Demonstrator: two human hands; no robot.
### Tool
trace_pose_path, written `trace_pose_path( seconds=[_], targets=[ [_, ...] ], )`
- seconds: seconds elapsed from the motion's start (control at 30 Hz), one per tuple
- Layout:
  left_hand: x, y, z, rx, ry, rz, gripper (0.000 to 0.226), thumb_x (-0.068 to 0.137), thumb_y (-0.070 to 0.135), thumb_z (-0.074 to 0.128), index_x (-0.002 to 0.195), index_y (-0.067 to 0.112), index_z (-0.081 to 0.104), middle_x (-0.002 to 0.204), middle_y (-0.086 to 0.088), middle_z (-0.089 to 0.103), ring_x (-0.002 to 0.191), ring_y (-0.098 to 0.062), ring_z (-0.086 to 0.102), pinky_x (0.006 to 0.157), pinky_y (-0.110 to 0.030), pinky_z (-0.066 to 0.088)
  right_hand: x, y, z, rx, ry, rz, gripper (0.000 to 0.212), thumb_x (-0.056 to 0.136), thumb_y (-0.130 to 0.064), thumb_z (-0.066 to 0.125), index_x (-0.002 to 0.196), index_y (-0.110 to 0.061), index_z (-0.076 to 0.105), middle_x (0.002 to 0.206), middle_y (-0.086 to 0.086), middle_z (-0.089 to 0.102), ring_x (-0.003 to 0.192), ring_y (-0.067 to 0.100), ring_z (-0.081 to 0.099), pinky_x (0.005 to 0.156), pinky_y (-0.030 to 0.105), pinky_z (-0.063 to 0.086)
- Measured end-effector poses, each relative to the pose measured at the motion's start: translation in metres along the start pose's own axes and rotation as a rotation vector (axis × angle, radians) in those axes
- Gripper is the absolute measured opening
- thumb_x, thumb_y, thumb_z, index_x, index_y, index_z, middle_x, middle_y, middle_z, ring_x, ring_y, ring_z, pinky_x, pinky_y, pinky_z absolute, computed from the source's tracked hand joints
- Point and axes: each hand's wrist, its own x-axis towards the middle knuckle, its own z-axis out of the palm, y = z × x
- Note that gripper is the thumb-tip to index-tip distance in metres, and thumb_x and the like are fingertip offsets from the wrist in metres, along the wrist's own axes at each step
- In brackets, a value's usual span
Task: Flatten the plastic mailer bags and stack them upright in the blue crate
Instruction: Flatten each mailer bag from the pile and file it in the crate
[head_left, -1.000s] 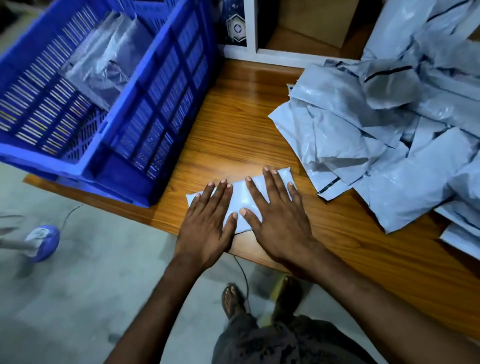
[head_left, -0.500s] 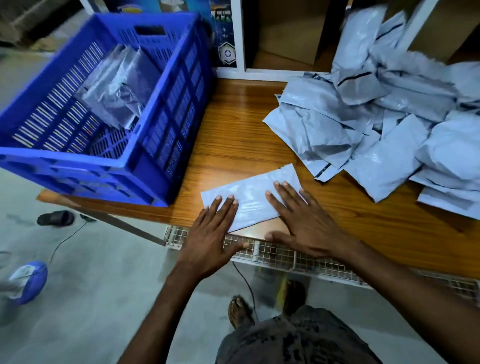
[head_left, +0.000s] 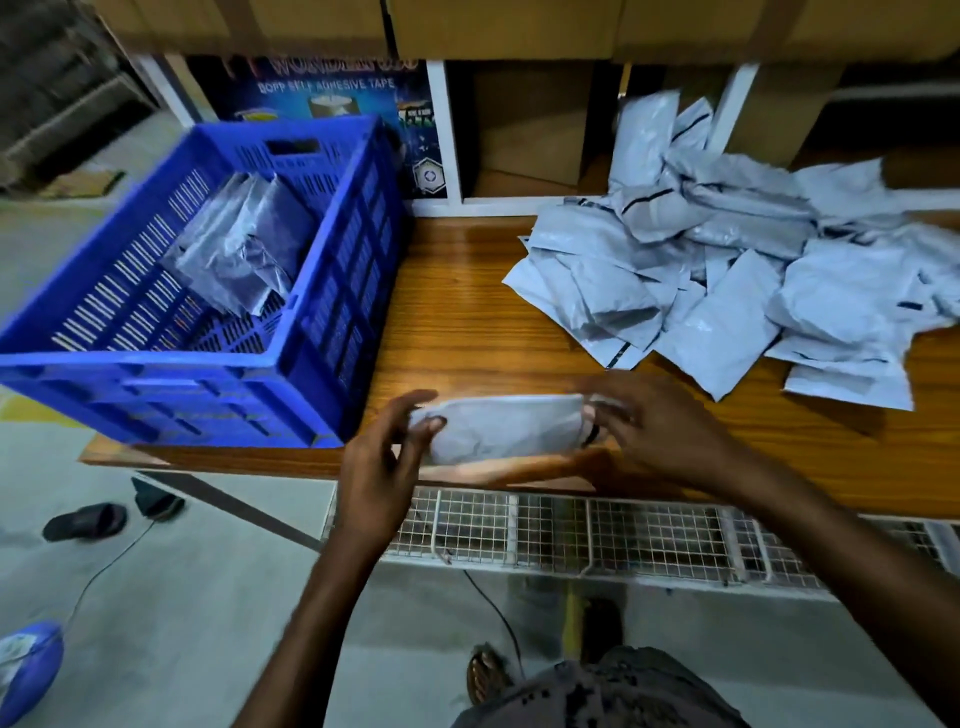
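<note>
Bag (head_left: 504, 428) held, watch for sag.
Your left hand (head_left: 384, 457) and right hand (head_left: 660, 431) pinch its ends; slack plastic could snag the crate (head_left: 332, 249) left of them.

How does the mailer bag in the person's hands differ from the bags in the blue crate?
The held bag lies level between the left hand and right hand; the crate bags stand leaning inside the blue crate. The held bag looks pale; the crate bags look darker, creased. Both are plastic mailers.
</note>
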Motion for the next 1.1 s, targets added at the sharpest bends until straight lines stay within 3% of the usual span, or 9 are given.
trace_pose_path(
  seconds=[0.13, 0.23, 0.3, 0.4, 0.5, 0.67, 0.83, 0.97, 1.1],
  targets=[
    [0.021, -0.007, 0.015, -0.04, 0.071, -0.145, 0.029, 0.104, 0.047, 0.053, 0.131, 0.035, 0.057, 0.112, 0.012, 0.07, 0.102, -0.012, 0.068, 0.085, -0.035, 0.054, 0.041, 0.004, -0.014, 0.101, 0.011, 0.1, 0.025, 0.095, -0.034, 0.069, 0.121, -0.034, 0.07, 0.124, -0.011, 0.069, 0.118, 0.009, 0.061, 0.098, 0.032, 0.047],
    [0.024, -0.029, 0.036, 0.194, 0.012, -0.225, 0.054, 0.107, 0.047, 0.044, 0.154, 0.022, 0.039, 0.143, -0.011, 0.059, 0.126, -0.03, 0.058, 0.099, -0.039, 0.047, 0.052, 0.011, 0.012, -0.134, -0.082, 0.128, 0.042, 0.099, -0.035, 0.063, 0.14, -0.031, 0.056, 0.145, -0.006, 0.057, 0.132, 0.018, 0.052, 0.105, 0.035, 0.041],
    [0.018, -0.035, 0.048, 0.347, -0.015, -0.172, 0.062, 0.109, 0.044, 0.036, 0.161, 0.011, 0.026, 0.16, -0.015, 0.04, 0.143, -0.029, 0.04, 0.114, -0.038, 0.033, 0.048, 0.011, 0.039, -0.318, -0.032, 0.071, 0.048, 0.102, -0.035, 0.057, 0.148, -0.028, 0.048, 0.156, -0.001, 0.045, 0.142, 0.022, 0.041, 0.115, 0.04, 0.032],
    [0.009, -0.035, 0.067, 0.559, -0.176, -0.029, 0.06, 0.109, 0.041, 0.023, 0.161, 0.011, 0.029, 0.165, -0.01, 0.033, 0.153, -0.028, 0.027, 0.121, -0.042, 0.025, 0.038, -0.007, 0.085, -0.331, -0.104, 0.06, 0.052, 0.108, -0.04, 0.038, 0.157, -0.024, 0.032, 0.167, 0.0, 0.022, 0.155, 0.021, 0.017, 0.124, 0.045, 0.012],
    [-0.001, -0.043, 0.082, 0.665, -0.296, 0.01, 0.061, 0.109, 0.043, 0.018, 0.16, 0.012, 0.034, 0.165, -0.007, 0.034, 0.154, -0.027, 0.027, 0.122, -0.048, 0.029, 0.03, -0.011, 0.125, -0.427, -0.161, 0.024, 0.059, 0.108, -0.046, 0.021, 0.162, -0.021, 0.021, 0.17, 0.005, 0.011, 0.157, 0.024, 0.006, 0.126, 0.049, 0.006],
    [-0.003, -0.059, 0.086, 0.694, -0.264, 0.062, 0.059, 0.109, 0.045, 0.031, 0.157, 0.012, 0.04, 0.163, -0.007, 0.039, 0.153, -0.026, 0.031, 0.121, -0.047, 0.031, 0.031, 0.01, 0.13, -0.401, -0.113, 0.065, 0.067, 0.105, -0.062, 0.02, 0.162, -0.027, 0.014, 0.17, 0.005, 0.005, 0.157, 0.022, -0.001, 0.127, 0.043, 0.008],
    [-0.007, -0.062, 0.075, 0.663, -0.299, -0.021, 0.069, 0.105, 0.062, 0.027, 0.163, 0.024, 0.027, 0.17, 0.001, 0.02, 0.159, -0.021, 0.013, 0.125, -0.04, 0.017, 0.028, 0.023, 0.118, -0.417, -0.158, 0.158, 0.084, 0.096, -0.079, 0.01, 0.162, -0.03, -0.003, 0.169, 0.002, -0.014, 0.155, 0.018, -0.016, 0.126, 0.048, 0.0],
    [0.0, -0.065, 0.066, 0.686, -0.342, -0.05, 0.077, 0.101, 0.071, 0.024, 0.164, 0.025, 0.023, 0.171, 0.002, 0.017, 0.159, -0.019, 0.011, 0.125, -0.039, 0.018, 0.028, 0.025, 0.112, -0.422, -0.187, 0.175, 0.089, 0.092, -0.083, 0.004, 0.162, -0.028, -0.008, 0.169, 0.002, -0.016, 0.154, 0.017, -0.021, 0.125, 0.05, -0.004],
    [-0.003, -0.068, 0.049, 0.7, -0.361, -0.1, 0.084, 0.099, 0.077, 0.014, 0.165, 0.027, 0.009, 0.172, 0.008, 0.003, 0.158, -0.01, -0.001, 0.127, -0.035, 0.004, 0.023, 0.025, 0.1, -0.457, -0.232, 0.219, 0.096, 0.088, -0.086, -0.001, 0.161, -0.024, -0.013, 0.168, 0.001, -0.021, 0.153, 0.016, -0.024, 0.123, 0.054, -0.01]
  ],
)
